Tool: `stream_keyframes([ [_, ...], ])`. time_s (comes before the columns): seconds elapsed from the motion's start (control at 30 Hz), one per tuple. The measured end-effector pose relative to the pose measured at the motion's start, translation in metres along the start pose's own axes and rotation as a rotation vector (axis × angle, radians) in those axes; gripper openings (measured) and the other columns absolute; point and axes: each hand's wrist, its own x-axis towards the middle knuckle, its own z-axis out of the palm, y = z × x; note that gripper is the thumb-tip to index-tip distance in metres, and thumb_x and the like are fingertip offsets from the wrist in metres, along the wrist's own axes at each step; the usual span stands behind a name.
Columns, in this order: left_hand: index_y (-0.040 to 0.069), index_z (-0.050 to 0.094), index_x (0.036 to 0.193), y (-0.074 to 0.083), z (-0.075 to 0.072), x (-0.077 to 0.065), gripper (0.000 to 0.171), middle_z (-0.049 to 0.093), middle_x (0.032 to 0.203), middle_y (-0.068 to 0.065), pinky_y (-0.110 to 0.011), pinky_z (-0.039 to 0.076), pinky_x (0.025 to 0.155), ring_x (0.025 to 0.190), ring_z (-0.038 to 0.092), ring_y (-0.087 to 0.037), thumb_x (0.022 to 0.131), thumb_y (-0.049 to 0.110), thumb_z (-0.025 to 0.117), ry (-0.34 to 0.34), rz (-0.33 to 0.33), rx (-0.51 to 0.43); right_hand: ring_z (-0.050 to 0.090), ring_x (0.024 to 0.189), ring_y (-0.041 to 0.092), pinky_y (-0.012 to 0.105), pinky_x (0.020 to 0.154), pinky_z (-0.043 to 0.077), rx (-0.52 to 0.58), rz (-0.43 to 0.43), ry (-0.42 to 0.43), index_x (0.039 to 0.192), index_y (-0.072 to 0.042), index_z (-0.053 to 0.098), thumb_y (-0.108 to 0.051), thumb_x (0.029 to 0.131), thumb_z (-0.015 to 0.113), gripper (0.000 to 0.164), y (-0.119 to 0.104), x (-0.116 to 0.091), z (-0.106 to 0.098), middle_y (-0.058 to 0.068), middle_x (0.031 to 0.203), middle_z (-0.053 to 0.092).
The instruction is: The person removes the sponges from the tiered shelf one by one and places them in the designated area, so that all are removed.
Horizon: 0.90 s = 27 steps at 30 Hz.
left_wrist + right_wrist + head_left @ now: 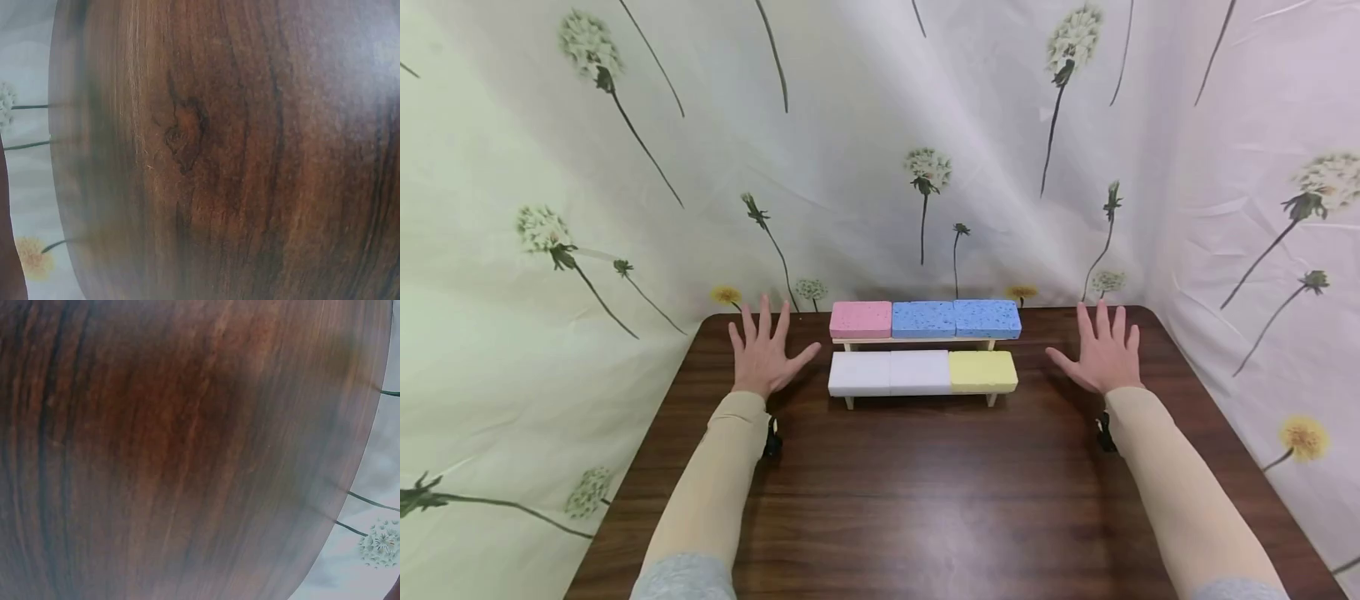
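My left hand (765, 356) is held palm down with its fingers spread, to the left of two small light-coloured stands. On the other side, my right hand (1103, 354) is spread the same way and holds nothing. The back stand (917, 340) bears a pink sponge (861, 320), a blue sponge (922, 320) and another blue sponge (987, 319) in a row. Along the front stand (850, 402) lie a white sponge (859, 373), a second white sponge (920, 372) and a yellow sponge (982, 372). Neither hand touches a sponge.
A dark wood-grain table (925, 492) carries both stands. Behind it and along its sides hangs a pale cloth (850, 167) printed with dandelions. Both wrist views show mostly the tabletop (237, 187) and its edge against the cloth.
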Motion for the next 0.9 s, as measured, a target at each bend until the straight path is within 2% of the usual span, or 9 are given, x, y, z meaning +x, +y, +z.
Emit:
stream_keyframes([
  [0.27,0.030,0.003,0.170,-0.002,0.003,0.001,0.106,-0.008,0.177,-0.013,-0.078,-0.004,0.120,0.158,-0.021,-0.044,0.091,0.086,0.046,-0.008,-0.016,-0.045,0.005,0.153,0.061,0.079,0.118,0.011,0.037,-0.011,-0.018,0.169,-0.007,0.011,-0.075,0.096,0.052,0.108,0.001,0.001,-0.002,0.032,0.172,0.005],
  [0.43,0.027,0.004,0.171,-0.004,0.006,-0.004,0.104,-0.011,0.176,-0.013,-0.079,-0.003,0.119,0.157,-0.016,-0.049,0.093,0.083,0.046,-0.032,-0.042,-0.130,0.010,0.152,0.062,0.080,0.117,0.013,0.130,-0.009,-0.046,0.168,-0.004,0.009,-0.076,0.097,0.051,0.110,0.001,0.004,0.001,0.032,0.171,0.010],
  [0.57,0.030,0.000,0.170,-0.002,0.007,-0.009,0.099,-0.012,0.176,-0.012,-0.079,-0.001,0.119,0.157,-0.012,-0.053,0.097,0.081,0.042,-0.067,-0.052,-0.190,0.014,0.152,0.061,0.076,0.120,0.014,0.230,-0.024,-0.054,0.168,-0.001,0.008,-0.071,0.099,0.052,0.108,-0.003,0.005,0.000,0.034,0.170,0.013],
  [0.7,0.028,0.000,0.170,0.002,0.005,-0.015,0.093,-0.006,0.177,-0.012,-0.076,0.005,0.122,0.157,-0.003,-0.054,0.101,0.075,0.041,-0.082,-0.057,-0.291,0.015,0.154,0.055,0.072,0.122,0.016,0.364,-0.073,-0.055,0.167,0.002,0.008,-0.061,0.103,0.055,0.101,-0.009,0.006,-0.004,0.033,0.170,0.014],
  [0.9,0.020,0.015,0.170,0.015,0.006,-0.027,0.082,0.017,0.176,-0.011,-0.063,0.021,0.126,0.159,0.019,-0.039,0.107,0.064,0.043,-0.057,-0.066,-0.525,0.013,0.157,0.050,0.072,0.122,0.017,0.502,-0.088,-0.102,0.169,-0.008,0.003,-0.055,0.107,0.053,0.093,-0.020,0.006,-0.012,0.026,0.174,0.010],
])
